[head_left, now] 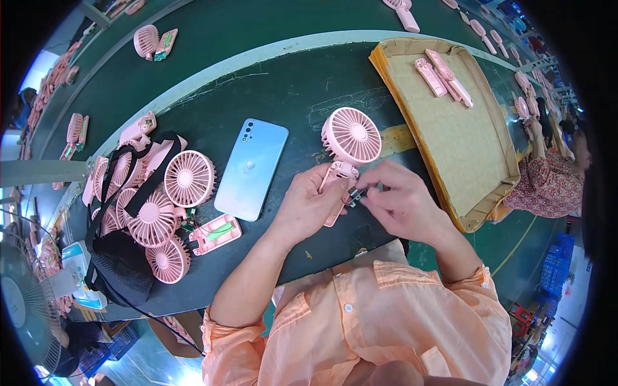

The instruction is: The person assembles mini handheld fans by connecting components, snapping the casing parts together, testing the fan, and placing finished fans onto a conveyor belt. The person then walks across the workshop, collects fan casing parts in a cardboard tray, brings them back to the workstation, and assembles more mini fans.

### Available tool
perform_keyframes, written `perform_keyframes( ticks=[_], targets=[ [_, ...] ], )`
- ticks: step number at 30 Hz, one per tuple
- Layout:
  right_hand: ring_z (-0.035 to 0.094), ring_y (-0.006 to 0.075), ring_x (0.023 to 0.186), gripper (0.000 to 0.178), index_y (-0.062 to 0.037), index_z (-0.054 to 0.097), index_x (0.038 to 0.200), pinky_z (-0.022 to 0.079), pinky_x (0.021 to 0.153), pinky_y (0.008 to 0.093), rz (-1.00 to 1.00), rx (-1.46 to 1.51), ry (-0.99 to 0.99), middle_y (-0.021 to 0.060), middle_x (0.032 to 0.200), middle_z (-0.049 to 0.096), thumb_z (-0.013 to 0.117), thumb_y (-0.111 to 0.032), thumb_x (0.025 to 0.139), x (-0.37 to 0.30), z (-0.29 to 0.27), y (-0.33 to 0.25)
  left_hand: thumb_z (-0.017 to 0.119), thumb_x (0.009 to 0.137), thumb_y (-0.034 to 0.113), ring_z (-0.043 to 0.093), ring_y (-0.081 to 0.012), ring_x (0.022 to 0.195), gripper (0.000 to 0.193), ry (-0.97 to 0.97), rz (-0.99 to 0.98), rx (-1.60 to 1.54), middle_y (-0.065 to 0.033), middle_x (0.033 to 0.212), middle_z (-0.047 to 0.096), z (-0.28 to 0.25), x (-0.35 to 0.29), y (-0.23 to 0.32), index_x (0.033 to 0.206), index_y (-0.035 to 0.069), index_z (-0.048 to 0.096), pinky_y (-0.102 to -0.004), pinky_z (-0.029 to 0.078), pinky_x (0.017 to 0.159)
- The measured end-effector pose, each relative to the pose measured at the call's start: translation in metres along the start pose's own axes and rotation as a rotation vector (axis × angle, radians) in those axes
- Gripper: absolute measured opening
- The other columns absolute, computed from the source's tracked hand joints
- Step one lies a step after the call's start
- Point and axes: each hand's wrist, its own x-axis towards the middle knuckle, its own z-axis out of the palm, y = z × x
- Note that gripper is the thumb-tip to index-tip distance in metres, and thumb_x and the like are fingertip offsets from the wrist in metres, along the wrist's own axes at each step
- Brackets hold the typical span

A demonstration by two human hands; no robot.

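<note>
A pink handheld fan (356, 135) with a round slatted head lies in front of me, its handle toward my body. My left hand (313, 201) is closed around that handle, thumb on top. Beside the handle, my right hand (400, 201) pinches a small dark circuit board (353, 197) with thin wires. The fan's handle appears opened, and part of its inside is hidden by my fingers. To the left of my left hand lies a light blue smartphone (252, 168), back side up.
Several pink fans (152, 220) are heaped at the left with a black strap and a dark mesh item (122, 264). An opened handle shell (215, 235) lies beside them. A shallow cardboard tray (473, 186) at the right holds pink handle parts (444, 77). Beyond the table edge, a green conveyor (257, 19) carries more fans.
</note>
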Motion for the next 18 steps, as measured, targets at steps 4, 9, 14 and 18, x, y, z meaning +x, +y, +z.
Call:
perform_keyframes(
  ticks=[4, 9, 14, 18],
  targets=[
    [0.058, 0.0253, 0.075, 0.015, 0.003, 0.051, 0.062, 0.047, 0.061, 0.0314, -0.115, -0.138, -0.129, 0.0088, 0.083, 0.057, 0.063, 0.008, 0.07, -0.005, 0.001, 0.002, 0.055, 0.092, 0.013, 0.057, -0.0069, 0.067, 0.02, -0.079, -0.032, 0.109, -0.0016, 0.079, 0.062, -0.007, 0.001, 0.003, 0.105, -0.001, 0.06, -0.0207, 0.048, 0.059],
    [0.057, 0.0232, 0.073, 0.012, 0.0033, 0.055, 0.063, 0.048, 0.058, 0.0308, -0.166, -0.048, -0.156, 0.0084, 0.081, 0.054, 0.062, 0.009, 0.071, 0.002, -0.007, -0.002, 0.051, 0.094, 0.011, 0.064, -0.0133, 0.082, 0.024, -0.207, -0.091, -0.047, -0.0082, 0.094, 0.064, -0.009, 0.0, 0.006, 0.113, -0.003, 0.056, -0.0257, 0.055, 0.07],
    [0.057, 0.0192, 0.067, 0.011, 0.0027, 0.058, 0.066, 0.047, 0.056, 0.0282, -0.024, -0.031, 0.243, 0.0098, 0.081, 0.057, 0.061, 0.01, 0.072, -0.011, 0.026, 0.004, 0.044, 0.096, 0.008, 0.065, -0.016, 0.081, 0.022, -0.115, -0.126, -0.322, -0.0092, 0.098, 0.063, 0.006, -0.004, -0.006, 0.114, 0.0, 0.052, -0.0296, 0.057, 0.071],
    [0.058, 0.019, 0.065, 0.009, 0.002, 0.062, 0.067, 0.049, 0.056, 0.027, 0.062, 0.043, 0.356, 0.0113, 0.081, 0.06, 0.062, 0.009, 0.072, -0.017, 0.049, 0.02, 0.04, 0.095, 0.006, 0.063, -0.0137, 0.082, 0.022, -0.001, -0.02, -0.309, -0.0075, 0.098, 0.061, 0.019, -0.003, -0.023, 0.114, 0.0, 0.05, -0.0291, 0.057, 0.07]
  ],
)
